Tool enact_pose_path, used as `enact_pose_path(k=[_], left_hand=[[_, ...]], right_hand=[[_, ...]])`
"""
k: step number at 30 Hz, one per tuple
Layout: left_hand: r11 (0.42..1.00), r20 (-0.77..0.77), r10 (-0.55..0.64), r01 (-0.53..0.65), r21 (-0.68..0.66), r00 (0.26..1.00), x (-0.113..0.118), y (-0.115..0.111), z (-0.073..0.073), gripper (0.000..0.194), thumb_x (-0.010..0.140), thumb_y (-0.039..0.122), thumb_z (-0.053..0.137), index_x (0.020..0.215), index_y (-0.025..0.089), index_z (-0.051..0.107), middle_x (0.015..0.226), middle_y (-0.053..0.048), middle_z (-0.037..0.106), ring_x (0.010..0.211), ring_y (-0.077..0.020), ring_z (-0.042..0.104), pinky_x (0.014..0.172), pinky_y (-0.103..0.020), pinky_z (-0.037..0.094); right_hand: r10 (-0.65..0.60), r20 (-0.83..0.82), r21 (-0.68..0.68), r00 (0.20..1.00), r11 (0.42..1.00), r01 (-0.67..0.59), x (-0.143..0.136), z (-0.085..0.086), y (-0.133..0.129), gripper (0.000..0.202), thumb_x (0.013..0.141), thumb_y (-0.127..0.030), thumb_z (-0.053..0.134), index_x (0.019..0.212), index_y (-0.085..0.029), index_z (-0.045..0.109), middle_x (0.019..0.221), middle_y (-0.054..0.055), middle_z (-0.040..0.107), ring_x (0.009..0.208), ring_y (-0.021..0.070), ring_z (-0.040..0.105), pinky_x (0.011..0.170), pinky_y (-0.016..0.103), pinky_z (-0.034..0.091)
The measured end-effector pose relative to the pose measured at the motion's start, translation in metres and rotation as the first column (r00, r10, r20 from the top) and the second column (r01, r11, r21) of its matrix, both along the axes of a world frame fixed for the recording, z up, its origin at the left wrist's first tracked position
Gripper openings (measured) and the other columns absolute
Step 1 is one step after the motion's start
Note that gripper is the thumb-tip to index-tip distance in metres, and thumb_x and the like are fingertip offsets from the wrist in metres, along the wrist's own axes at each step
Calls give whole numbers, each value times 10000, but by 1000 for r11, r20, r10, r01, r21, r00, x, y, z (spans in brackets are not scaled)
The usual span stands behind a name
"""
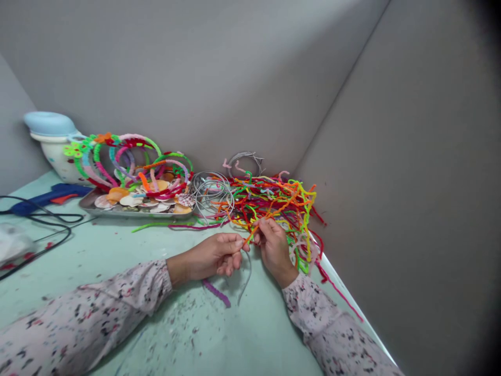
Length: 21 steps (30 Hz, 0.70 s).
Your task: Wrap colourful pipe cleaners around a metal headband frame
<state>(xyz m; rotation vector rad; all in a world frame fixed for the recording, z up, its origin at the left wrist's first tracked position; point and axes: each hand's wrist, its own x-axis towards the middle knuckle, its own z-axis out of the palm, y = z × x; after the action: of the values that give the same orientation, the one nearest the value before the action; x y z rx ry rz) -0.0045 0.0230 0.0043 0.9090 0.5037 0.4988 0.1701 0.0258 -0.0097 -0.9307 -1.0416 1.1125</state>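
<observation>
My left hand (219,254) pinches one end of an orange pipe cleaner (251,236) between thumb and forefinger. Right beside it, the thumb and fingertips of my right hand (275,249) are closed on the same pipe cleaner, which slants up and to the right over the pile behind. A thin grey wire (249,277) curves down from my left fingertips. Below that hand shows a short purple fuzzy piece (216,293); whether it joins the wire is hidden. A tangled heap of coloured pipe cleaners (270,196) lies just beyond both hands.
Coiled grey wires (213,196) sit left of the heap. A metal tray (136,213) holds shells and fuzzy headbands (121,156). Farther left are a blue glue gun (50,197), a black cord (58,222) and a white container (64,156) with a blue lid. Grey walls rise behind and right.
</observation>
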Motion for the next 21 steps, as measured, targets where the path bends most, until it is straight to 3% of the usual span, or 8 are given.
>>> enact_pose_path(k=[6,13,18,21], left_hand=[[990,95,-55,67,-121,994,-3,3,0,158,836,260,613,918,125,609,574,-7,620,400,-61,546,391,-130,401],[987,66,-123,129,-95,990,-2,1,-5,203,839,318,598,930,138,615,640,-38,654,449,-101,589,417,-168,412],[1000,124,16,-17,1,992,6,0,-9,234,820,319,623,912,104,636,864,-101,662,691,-122,620,608,-206,453],[995,127,99,-101,12,987,8,1,-10,178,786,267,670,828,98,633,789,-58,629,653,-86,566,632,-199,431]], right_hand=[[-4,-39,-21,999,1000,3,-3,3,-1,260,803,-443,606,730,-194,606,525,-36,513,458,92,444,467,221,352],[32,13,-1,999,999,-32,2,0,0,249,802,-435,610,729,-198,616,540,-30,528,465,96,451,466,225,349],[147,116,-23,982,989,-145,0,-1,-4,260,808,-454,595,746,-204,631,521,-33,532,466,109,474,481,240,363],[200,197,-20,960,979,-200,-4,0,-8,256,802,-445,606,736,-200,639,566,-24,553,492,113,487,494,246,372]])
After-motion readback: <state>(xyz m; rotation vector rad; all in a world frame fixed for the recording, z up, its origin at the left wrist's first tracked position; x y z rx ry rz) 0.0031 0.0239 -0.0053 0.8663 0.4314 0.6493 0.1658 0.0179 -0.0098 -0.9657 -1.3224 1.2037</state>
